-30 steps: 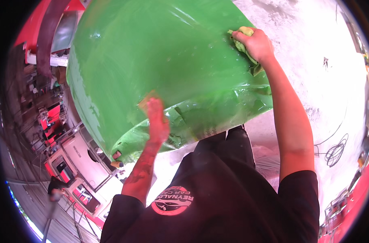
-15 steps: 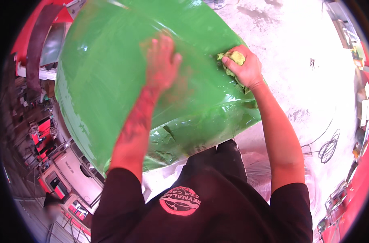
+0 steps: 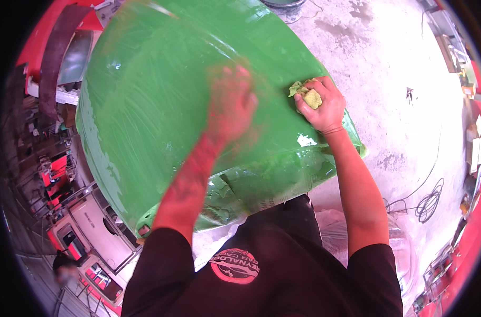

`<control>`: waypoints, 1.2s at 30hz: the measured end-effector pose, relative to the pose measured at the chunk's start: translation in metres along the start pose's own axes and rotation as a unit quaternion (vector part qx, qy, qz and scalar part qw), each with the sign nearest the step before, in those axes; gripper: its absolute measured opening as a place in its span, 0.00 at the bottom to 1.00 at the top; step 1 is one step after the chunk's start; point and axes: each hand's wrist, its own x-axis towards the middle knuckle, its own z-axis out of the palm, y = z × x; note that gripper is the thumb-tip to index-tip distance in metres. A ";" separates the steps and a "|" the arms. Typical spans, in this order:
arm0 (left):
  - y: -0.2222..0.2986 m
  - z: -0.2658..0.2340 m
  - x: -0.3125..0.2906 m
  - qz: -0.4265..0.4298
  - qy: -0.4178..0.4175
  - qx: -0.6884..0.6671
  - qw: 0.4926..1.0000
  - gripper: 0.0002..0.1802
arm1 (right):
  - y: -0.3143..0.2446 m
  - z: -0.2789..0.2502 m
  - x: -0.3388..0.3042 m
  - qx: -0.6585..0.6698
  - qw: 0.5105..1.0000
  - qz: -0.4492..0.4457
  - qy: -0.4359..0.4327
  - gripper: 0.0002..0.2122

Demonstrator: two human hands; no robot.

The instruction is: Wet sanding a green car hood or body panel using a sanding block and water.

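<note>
Pale floor [image 3: 377,116] lies to your right, with a dark bucket [image 3: 286,9] near the far end of the big green panel [image 3: 140,121]. That panel is right in front of you and looks wet and shiny. Your left hand [image 3: 231,103] is over its middle, but it is too blurry to tell if the fingers are spread or pressed together, or what is under them. Your right hand [image 3: 325,104] squeezes a bunched yellow-green cloth [image 3: 313,99] near the panel's right edge. To rub well, lay your left palm flat and push softly, the same all over. Make your rubs cross a little so no spot gets missed. Go slow by the wrinkly near side, where your fingers could catch.
</note>
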 end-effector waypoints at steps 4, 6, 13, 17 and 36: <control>-0.039 0.023 0.014 -0.016 0.117 0.065 0.991 0.33 | -0.005 0.008 0.006 -0.012 0.999 -0.040 0.028 0.12; 0.026 0.031 -0.021 0.044 0.118 0.001 0.992 0.33 | 0.001 0.013 0.012 -0.025 0.998 -0.041 0.034 0.12; 0.069 0.000 -0.055 0.059 -0.173 -0.100 0.978 0.31 | 0.003 0.024 0.034 -0.071 0.996 -0.041 0.021 0.13; -0.031 -0.004 0.006 -0.044 0.015 0.030 0.998 0.32 | -0.012 0.030 0.038 -0.093 0.993 -0.075 -0.012 0.15; -0.033 0.026 0.014 -0.024 0.101 0.114 0.988 0.39 | -0.013 0.029 0.031 -0.163 0.983 -0.086 -0.018 0.18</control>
